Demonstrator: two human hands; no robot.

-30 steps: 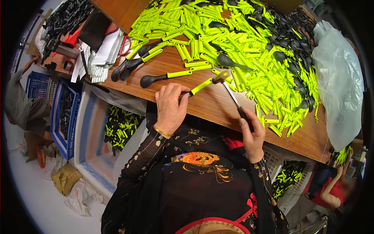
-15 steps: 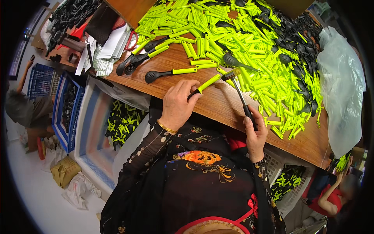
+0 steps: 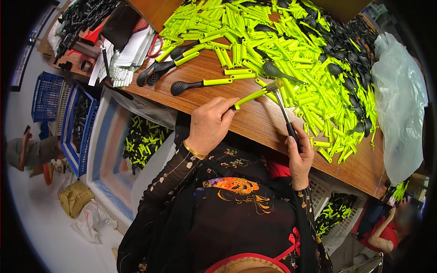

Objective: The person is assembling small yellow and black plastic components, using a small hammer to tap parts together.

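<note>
My left hand [image 3: 209,125] is closed round the black end of a kitchen utensil [image 3: 250,98], whose head is hidden in the palm. Its lime-green handle points away from me to the right, over the table's near edge. The fingers of my right hand [image 3: 299,150] are wrapped round the black grip of a small hammer [image 3: 283,109] with a metal shaft. The hammer's yellowish head meets the far tip of the green handle. Just beyond my left hand lies a black slotted spoon [image 3: 195,86] with a green handle.
A large heap of green handles [image 3: 291,68] covers the back of the wooden table [image 3: 150,98], with black utensil heads at the right. A plastic bag [image 3: 400,100] hangs at the right edge. Filled bins [image 3: 98,136] stand below left. Two people are at the sides.
The hammer head has shifted slightly onto the green handle's tip, and the handle has turned a little in my left hand. At far left, the other person has moved.
</note>
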